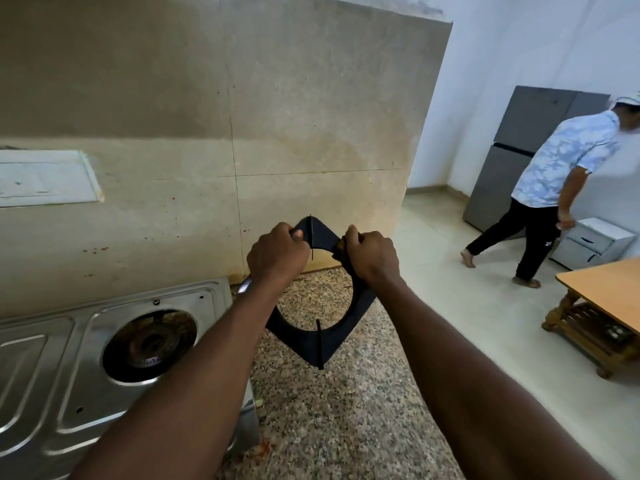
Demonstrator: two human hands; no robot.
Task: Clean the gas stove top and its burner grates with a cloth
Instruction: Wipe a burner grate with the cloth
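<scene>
1. Black grate (325, 327): lifted off the stove (69, 358), held tilted in the air over the speckled surface (329, 427), just right of the stove, probably for reaching every edge and prong.
2. Left grip (277, 254): curled tight round the grate's upper left edge, steadying it against the rubbing.
3. Right grip (372, 256): closed on a brownish cloth (341, 249), mostly hidden, pressed to the upper right edge.
4. Steel stove at left, burner (150, 341) bare with the grate gone; top apparently awaiting its wipe.
5. Further off: stained tiled wall (207, 116), a person (561, 168) mid-stride by a grey fridge (519, 133), a wooden table (606, 292).
</scene>
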